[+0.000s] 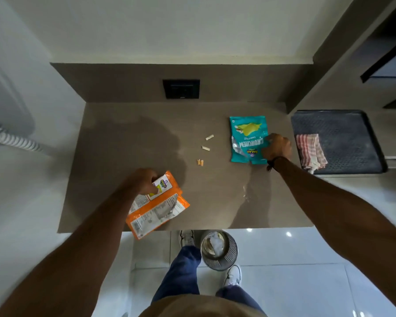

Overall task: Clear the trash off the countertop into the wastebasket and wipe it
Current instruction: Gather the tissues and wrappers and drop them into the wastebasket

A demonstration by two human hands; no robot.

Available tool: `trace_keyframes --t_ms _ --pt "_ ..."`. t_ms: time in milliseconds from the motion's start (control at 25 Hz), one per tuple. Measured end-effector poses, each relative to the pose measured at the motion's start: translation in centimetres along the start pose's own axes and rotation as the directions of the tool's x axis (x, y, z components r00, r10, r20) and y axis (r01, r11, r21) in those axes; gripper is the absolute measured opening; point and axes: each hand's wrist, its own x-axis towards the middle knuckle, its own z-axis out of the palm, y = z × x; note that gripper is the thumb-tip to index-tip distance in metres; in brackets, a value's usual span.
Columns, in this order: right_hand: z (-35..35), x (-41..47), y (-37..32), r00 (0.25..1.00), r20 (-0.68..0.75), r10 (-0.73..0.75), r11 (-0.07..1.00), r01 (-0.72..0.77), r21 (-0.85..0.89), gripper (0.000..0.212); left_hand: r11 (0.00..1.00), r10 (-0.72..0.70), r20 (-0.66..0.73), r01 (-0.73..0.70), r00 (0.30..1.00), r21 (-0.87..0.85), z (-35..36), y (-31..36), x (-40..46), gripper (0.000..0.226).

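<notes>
On the brown countertop (128,143), my left hand (142,181) grips an orange snack wrapper (160,207) that hangs over the front edge. My right hand (276,147) is closed on the right side of a teal chip bag (245,138) lying flat at the right. Several small scraps lie between them: two white bits (209,137) (205,148) and an orange pair (200,162). A metal mesh wastebasket (222,250) with paper in it stands on the floor below the counter edge. A red-checked cloth (310,152) lies on a dark tray.
The dark perforated tray (343,131) sits at the counter's right end. A black socket plate (181,88) is on the back wall. A coiled phone cord (14,140) hangs at the left. My legs and white shoes (232,275) stand beside the basket on a glossy tiled floor.
</notes>
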Motion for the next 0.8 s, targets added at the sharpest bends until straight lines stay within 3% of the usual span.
trace_keyframes --t_ms 80,200,280,360,440,520,720,800 --pt "-0.5 -0.2 0.1 0.993 0.05 0.109 0.977 -0.116 0.176 0.044 0.974 -0.008 0.054 0.02 0.999 -0.227 -0.3 0.1 -0.5 0.034" --pt "-1.9 -1.4 0.9 0.903 0.411 0.125 0.822 -0.326 0.466 0.044 0.834 0.002 0.069 0.036 0.998 -0.551 -0.7 0.7 -2.3 0.034" --pt "-3.4 -3.5 1.7 0.819 0.574 0.018 0.576 -0.478 0.663 0.04 0.693 -0.006 0.023 0.021 1.0 -0.721 -0.8 1.4 -4.4 0.036" --pt "-5.1 -6.1 3.0 0.784 0.611 -0.107 0.242 -0.576 0.781 0.03 0.576 0.002 -0.031 -0.026 1.0 -0.817 -0.5 2.8 -6.9 0.037" --pt "-6.5 -8.9 4.8 0.763 0.596 -0.249 0.063 -0.601 0.796 0.019 0.478 -0.021 -0.057 -0.04 0.998 -0.877 0.7 4.9 -9.2 0.036" --pt "-6.4 -12.0 6.6 0.716 0.587 -0.377 0.064 -0.613 0.788 0.018 0.376 -0.05 -0.027 -0.006 0.998 -0.927 2.1 7.4 -11.0 0.033" --pt "-4.3 -19.0 10.1 0.559 0.683 -0.471 0.393 -0.56 0.729 0.028 0.247 0.015 -0.036 -0.038 0.999 -0.968 6.7 12.1 -13.9 0.032" --pt "-4.8 -20.2 11.5 0.515 0.719 -0.466 0.493 -0.524 0.695 0.042 0.197 0.043 -0.082 -0.089 0.996 -0.976 8.2 12.8 -14.8 0.031"
